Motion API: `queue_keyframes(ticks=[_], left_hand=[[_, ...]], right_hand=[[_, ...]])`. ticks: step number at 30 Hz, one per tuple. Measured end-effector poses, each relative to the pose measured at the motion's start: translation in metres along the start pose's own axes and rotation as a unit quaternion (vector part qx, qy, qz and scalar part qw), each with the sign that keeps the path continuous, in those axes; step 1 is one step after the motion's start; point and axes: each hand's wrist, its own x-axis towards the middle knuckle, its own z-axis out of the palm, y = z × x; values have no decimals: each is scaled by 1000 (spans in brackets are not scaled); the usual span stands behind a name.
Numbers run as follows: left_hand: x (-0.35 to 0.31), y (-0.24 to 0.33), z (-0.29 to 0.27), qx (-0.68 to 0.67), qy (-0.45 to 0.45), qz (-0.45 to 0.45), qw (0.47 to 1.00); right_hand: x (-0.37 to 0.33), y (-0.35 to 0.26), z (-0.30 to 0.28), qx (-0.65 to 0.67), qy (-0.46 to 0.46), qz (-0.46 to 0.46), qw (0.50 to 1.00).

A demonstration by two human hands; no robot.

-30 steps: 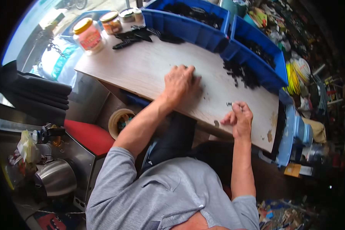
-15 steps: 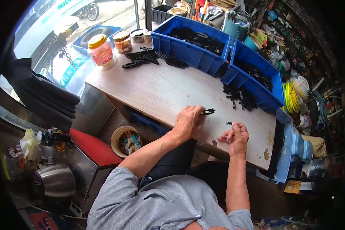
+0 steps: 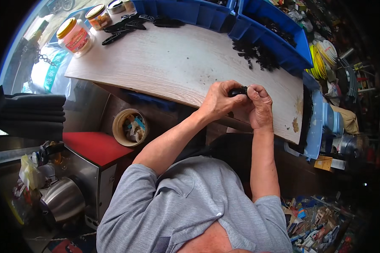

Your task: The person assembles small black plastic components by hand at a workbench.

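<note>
My left hand (image 3: 218,100) is closed round a dark, elongated black plastic part (image 3: 237,91), gripped between thumb and fingers above the table's near edge. Against the right end of that part, my right hand (image 3: 261,106) is closed, its thumb and fingertips pinching a small black plastic piece (image 3: 245,89) that mostly hides behind them. Whether the two pieces are joined cannot be made out. Loose small black pieces (image 3: 257,55) lie heaped on the table in front of the right-hand blue bin. Several long black parts (image 3: 124,28) are piled at the far left.
The pale wooden table (image 3: 156,59) has worn patches at its right end. Blue bins (image 3: 278,33) of black parts line its far side. Jars (image 3: 77,40) stand at the far left. A waste bucket (image 3: 119,126) is on the floor, beside a red-topped cabinet (image 3: 95,147).
My hands have come together, the right one bringing its small black piece to the end of the left one's part. The view has tilted down, so the table appears higher.
</note>
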Motion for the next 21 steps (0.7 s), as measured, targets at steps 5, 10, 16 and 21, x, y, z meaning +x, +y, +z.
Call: queue_keyframes(ticks=[5,10,16,21], left_hand=[[0,-1,2,-38,-12,-14,999],[1,5,-2,-67,0,-72,995],[8,5,-2,-95,20,-95,991],[7,5,-6,-149,18,-122,981]], right_hand=[[-2,-4,0,-16,-1,5,1000],[-3,-11,5,2,-43,40,998],[-2,-7,8,-4,2,39,999],[-3,-10,17,-21,2,46,999]])
